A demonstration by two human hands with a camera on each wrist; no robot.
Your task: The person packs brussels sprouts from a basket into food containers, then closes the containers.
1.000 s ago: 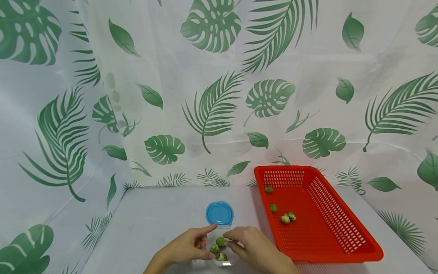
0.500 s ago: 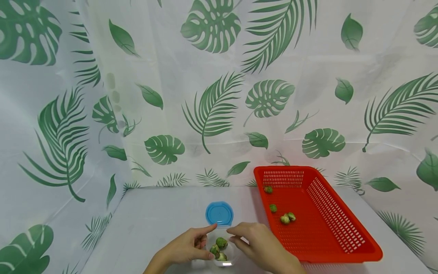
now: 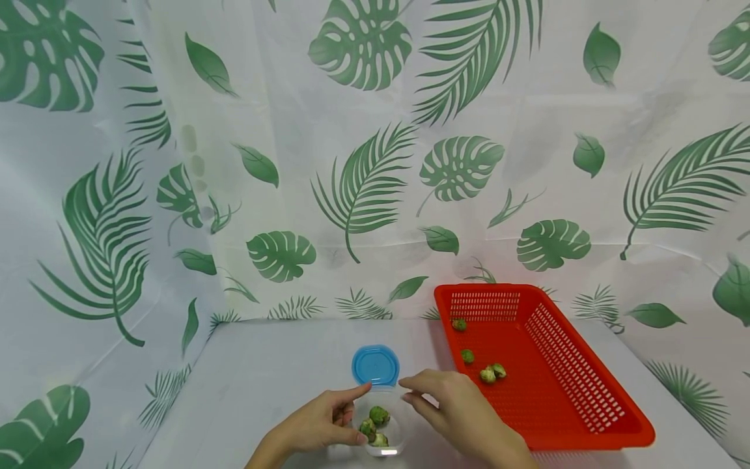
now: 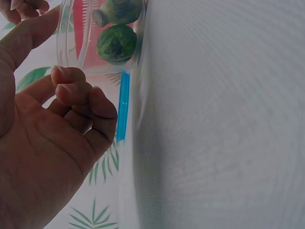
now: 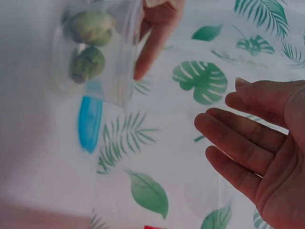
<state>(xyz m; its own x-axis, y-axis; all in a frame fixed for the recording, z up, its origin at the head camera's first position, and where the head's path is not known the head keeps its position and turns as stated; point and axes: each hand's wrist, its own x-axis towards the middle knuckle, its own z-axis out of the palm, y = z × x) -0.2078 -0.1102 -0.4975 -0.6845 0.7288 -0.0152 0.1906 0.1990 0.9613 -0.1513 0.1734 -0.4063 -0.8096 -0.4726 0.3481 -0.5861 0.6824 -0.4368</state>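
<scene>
A clear plastic container (image 3: 399, 423) stands at the front middle of the table with three Brussels sprouts (image 3: 379, 415) inside. My left hand (image 3: 319, 420) holds it from the left, thumb at the near side and index finger at the back rim. In the left wrist view that hand's other fingers (image 4: 102, 112) curl in beside the container wall. My right hand (image 3: 454, 410) is just right of the container, apart from it, holding nothing. Its fingers (image 5: 238, 143) are relaxed and nearly straight in the right wrist view. Directly behind the container lies a blue lid (image 3: 375, 365).
To the right sits a red perforated basket (image 3: 556, 391), close beside my right hand. Several sprouts (image 3: 488, 374) lie along its left side. A white sheet with green leaf prints (image 3: 363, 195) hangs behind the white table (image 3: 263, 365).
My right hand has drawn back from over the container to the right, its fingers loosening. The left hand, container, sprouts and lid stay in place.
</scene>
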